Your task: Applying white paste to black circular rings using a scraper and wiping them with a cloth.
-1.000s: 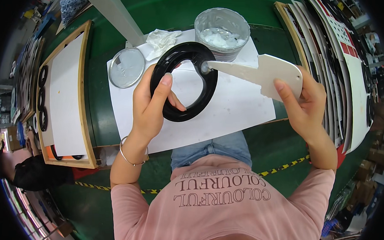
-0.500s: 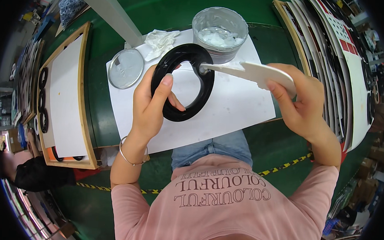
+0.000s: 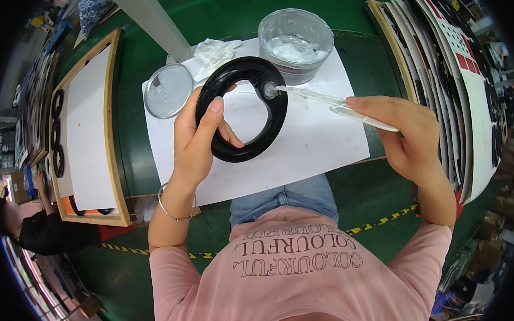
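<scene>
My left hand grips a glossy black oval ring by its left side, thumb on top and fingers reaching through the opening. A whitish translucent smear of paste sits in a round recess at the ring's upper right. My right hand pinches a flat white spatula, now seen nearly edge-on. Its narrow tip touches or nearly touches the paste. Behind the ring stands a clear round tub holding more whitish paste. A round clear lid lies left of the ring.
White paper covers part of the green table. Crumpled tissue lies by a grey post. A wooden-framed tray with black rings stands left; stacked boards rise at right. A person in black is at far left.
My right hand has turned the spatula from showing its broad face to nearly edge-on, its tip still at the recess. My left hand and the ring have shifted slightly left.
</scene>
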Available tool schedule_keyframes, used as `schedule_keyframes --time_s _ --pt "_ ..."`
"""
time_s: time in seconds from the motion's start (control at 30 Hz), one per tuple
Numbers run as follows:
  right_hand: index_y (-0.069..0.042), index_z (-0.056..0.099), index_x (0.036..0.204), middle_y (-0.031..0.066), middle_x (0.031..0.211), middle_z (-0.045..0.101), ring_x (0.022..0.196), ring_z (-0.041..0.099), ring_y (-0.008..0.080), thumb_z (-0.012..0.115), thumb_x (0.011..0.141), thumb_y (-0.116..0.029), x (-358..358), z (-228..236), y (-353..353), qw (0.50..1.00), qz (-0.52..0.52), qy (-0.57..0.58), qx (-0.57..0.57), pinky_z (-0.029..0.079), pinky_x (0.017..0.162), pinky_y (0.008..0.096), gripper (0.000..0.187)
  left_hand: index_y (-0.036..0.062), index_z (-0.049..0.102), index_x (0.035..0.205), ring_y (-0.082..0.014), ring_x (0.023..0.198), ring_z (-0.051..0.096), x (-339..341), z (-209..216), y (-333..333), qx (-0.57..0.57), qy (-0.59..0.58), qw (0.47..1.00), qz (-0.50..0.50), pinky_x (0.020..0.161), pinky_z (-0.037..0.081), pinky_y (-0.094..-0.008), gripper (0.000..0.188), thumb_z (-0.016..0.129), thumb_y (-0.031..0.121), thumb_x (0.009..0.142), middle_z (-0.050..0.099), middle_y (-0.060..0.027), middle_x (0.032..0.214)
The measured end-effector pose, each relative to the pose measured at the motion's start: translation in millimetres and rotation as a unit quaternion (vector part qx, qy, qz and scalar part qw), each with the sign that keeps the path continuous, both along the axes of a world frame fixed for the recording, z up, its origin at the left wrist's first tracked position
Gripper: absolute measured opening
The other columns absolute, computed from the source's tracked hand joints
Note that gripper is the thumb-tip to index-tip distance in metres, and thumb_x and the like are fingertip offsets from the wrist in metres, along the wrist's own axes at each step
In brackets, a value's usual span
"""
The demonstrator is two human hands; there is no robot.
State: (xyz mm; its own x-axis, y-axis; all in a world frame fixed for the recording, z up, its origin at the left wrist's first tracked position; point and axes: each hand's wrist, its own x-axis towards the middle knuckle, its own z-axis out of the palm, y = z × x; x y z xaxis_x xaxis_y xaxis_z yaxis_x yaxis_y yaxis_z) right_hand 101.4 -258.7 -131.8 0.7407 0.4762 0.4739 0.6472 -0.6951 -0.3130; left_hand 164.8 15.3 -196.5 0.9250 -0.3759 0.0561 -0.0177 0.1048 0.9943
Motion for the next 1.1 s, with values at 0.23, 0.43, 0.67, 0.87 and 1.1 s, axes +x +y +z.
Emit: schedule_keyframes --time_s 0.23,0.43,0.67,0.87,1.1 --pt "0.002 0.060 0.096 0.0132 0.089 0.065 0.078 0.065 0.0224 0.056 0.074 0.006 -2 -13 2 0.992 -0.032 0.084 0.086 0.050 0.067 0.0266 0.022 -0.0051 0.047 0.112 -0.0117 0.047 0.053 -3 2 -4 0.010 -0.017 1.000 0.018 0.047 0.041 -0.0201 0.033 0.042 0.020 0.092 0.051 -0.0050 0.066" --pt "0.004 0.053 0.108 0.0092 0.096 0.062 0.082 0.060 0.0128 0.058 0.082 -0.005 -6 -47 2 0.876 -0.161 0.283 0.357 0.048 0.072 0.0244 0.027 -0.0057 0.047 0.112 -0.0141 0.046 0.054 -1 -1 -1 0.012 -0.009 1.000 0.021 0.047 0.041 -0.0213 0.036 0.041 0.023 0.092 0.045 -0.0037 0.053" --pt "0.004 0.050 0.111 0.0088 0.097 0.061 0.084 0.060 0.0125 0.060 0.083 -0.009 -4 -39 -3 0.850 -0.183 0.229 0.438 0.048 0.074 0.0243 0.033 -0.0079 0.047 0.112 -0.0161 0.043 0.053 2 2 2 -0.034 0.049 0.998 0.028 0.047 0.041 -0.0214 0.040 0.040 0.025 0.091 0.041 -0.0028 0.052" --pt "0.005 0.056 0.101 0.0149 0.093 0.063 0.083 0.062 0.0180 0.056 0.082 0.000 -3 -27 -7 0.983 -0.073 0.076 0.149 0.049 0.072 0.0263 0.020 -0.0093 0.047 0.111 -0.0163 0.041 0.051 4 4 6 -0.079 0.117 0.990 0.013 0.044 0.043 -0.0233 0.040 0.038 0.024 0.091 0.039 -0.0023 0.052" --pt "0.004 0.057 0.093 0.0197 0.091 0.063 0.085 0.064 0.0310 0.050 0.070 0.012 11 -20 -14 0.994 -0.007 -0.038 0.101 0.051 0.073 0.0341 0.025 -0.0092 0.047 0.110 -0.0152 0.040 0.050 6 -3 18 -0.116 0.157 0.981 0.012 0.041 0.045 -0.0246 0.038 0.036 0.022 0.092 0.038 -0.0019 0.052"
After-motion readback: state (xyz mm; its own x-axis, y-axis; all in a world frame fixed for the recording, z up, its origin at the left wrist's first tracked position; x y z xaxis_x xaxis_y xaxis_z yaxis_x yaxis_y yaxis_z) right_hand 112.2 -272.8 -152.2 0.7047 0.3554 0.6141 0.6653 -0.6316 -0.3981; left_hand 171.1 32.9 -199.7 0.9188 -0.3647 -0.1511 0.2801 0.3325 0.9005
